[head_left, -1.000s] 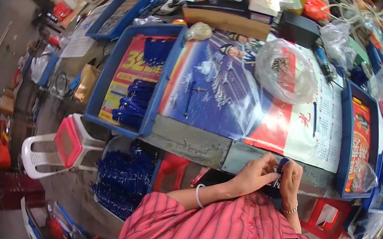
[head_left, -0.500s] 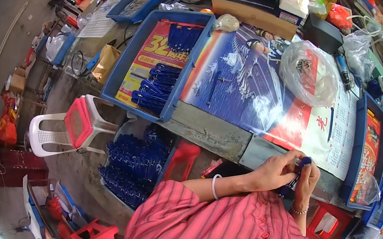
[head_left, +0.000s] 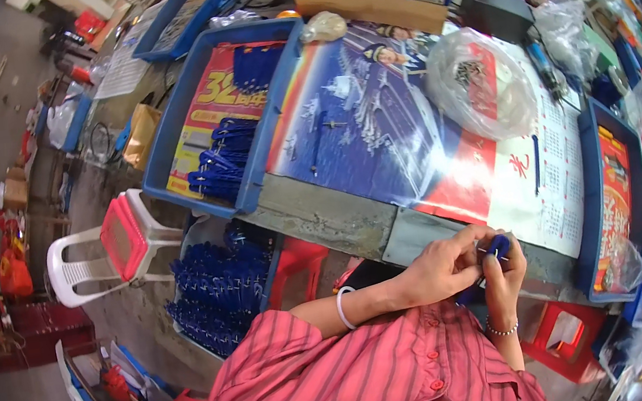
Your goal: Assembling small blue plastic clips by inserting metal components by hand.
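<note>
Presently, I find the right hand clamped on a blue piece, seemingly unfinished; left hand against it, pinch unclear; similar bundles, apparently done, lie leftward beyond the grip.

"What have you got there?"

"A blue piece, but the fingers of my right hand cover most of it; I can't make out its full shape. My left hand has its fingertips tucked out of sight too, so I can't tell what they pinch."

"And in the clear plastic bag?"

"Small bits, too tiny for me to tell apart."

"What else escapes you?"

"The top edge crops the far blue tray, and the bottom edge crops my striped shirt. A red stool sits partly hidden beneath the table. Toward the right rim, the clutter smears together."
</note>
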Demonstrator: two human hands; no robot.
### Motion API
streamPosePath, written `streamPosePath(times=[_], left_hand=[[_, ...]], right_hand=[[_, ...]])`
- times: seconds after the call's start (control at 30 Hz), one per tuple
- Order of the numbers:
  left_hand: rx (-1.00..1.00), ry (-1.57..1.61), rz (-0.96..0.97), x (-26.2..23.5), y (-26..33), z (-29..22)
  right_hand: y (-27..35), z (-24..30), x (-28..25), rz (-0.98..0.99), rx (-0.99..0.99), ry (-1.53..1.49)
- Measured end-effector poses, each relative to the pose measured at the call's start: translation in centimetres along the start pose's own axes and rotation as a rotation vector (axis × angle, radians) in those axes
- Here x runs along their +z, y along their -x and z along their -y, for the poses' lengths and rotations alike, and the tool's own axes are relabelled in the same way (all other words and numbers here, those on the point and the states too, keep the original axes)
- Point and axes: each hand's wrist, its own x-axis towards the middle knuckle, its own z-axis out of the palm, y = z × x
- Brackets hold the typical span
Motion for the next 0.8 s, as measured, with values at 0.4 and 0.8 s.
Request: streamPosePath(times=[0.4, 0.8], left_hand=[[-0.094, -0.009, 0.115, 0.8, -0.3, 1.5], [-0.116, 0.155, 0.052, 1.9, -0.5, 1.8]], right_hand=[[-1.1, -0.9, -3.2, 0.350, -0.094, 0.178], [-1.6, -2.0, -3.9, 0.266, -0.348, 0.116]])
